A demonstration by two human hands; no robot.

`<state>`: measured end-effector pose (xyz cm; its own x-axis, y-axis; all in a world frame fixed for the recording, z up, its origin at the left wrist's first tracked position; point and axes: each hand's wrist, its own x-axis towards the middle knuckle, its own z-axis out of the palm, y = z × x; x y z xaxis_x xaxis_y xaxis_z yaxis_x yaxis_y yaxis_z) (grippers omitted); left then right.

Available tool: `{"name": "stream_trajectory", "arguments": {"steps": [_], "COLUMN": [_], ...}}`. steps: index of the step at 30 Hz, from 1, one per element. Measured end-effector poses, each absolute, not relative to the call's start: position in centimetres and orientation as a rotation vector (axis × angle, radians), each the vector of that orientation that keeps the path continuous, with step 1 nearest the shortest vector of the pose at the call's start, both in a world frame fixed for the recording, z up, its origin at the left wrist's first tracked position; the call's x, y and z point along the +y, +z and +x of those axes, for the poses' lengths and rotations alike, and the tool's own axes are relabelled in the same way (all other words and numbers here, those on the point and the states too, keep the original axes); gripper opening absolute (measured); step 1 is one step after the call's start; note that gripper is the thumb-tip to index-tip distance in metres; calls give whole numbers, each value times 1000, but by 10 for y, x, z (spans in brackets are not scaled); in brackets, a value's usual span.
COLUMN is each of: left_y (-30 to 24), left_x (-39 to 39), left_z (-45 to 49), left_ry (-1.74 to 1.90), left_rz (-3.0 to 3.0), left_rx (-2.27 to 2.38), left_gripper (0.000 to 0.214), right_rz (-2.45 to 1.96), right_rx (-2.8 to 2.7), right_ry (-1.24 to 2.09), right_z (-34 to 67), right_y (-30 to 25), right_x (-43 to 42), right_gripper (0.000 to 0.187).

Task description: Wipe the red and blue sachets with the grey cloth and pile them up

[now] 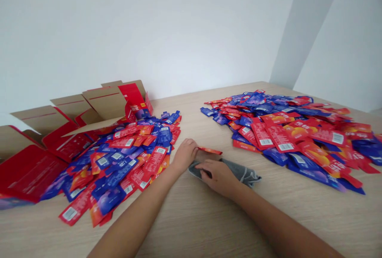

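My left hand [185, 155] is closed on one end of a thin red sachet [210, 150], held just above the wooden table [191, 218] between two heaps. My right hand [219, 175] lies closed on a grey cloth [243, 172] spread on the table right under the sachet. A heap of red and blue sachets [128, 162] lies to the left of my hands. A wider heap of the same sachets [298, 134] covers the right side.
Several opened red and brown cardboard boxes [101, 107] stand and lie at the far left behind the left heap. A flat red box panel [26, 174] lies at the left edge. A white wall [149, 31] runs along the table's far edge.
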<state>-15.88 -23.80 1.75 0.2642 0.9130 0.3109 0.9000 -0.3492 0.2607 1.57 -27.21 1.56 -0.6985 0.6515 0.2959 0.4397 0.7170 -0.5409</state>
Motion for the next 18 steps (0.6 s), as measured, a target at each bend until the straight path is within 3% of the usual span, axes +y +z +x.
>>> {"name": "stream_trajectory", "arguments": {"steps": [3, 7, 18], "left_y": [14, 3, 8], "left_x": [-265, -295, -303], "left_z": [-167, -160, -148], "left_ry": [961, 911, 711], "left_rz": [1896, 1314, 1081], "left_rx": [1862, 1585, 1601], "left_gripper": [22, 26, 14], "right_rz": [-710, -773, -1315], "right_rx": [-2355, -2347, -2554], "right_ry": [621, 517, 388], "right_z": [13, 8, 6], "right_y": [18, 16, 13], "right_x": [-280, -287, -265], "right_gripper": [31, 33, 38]}}
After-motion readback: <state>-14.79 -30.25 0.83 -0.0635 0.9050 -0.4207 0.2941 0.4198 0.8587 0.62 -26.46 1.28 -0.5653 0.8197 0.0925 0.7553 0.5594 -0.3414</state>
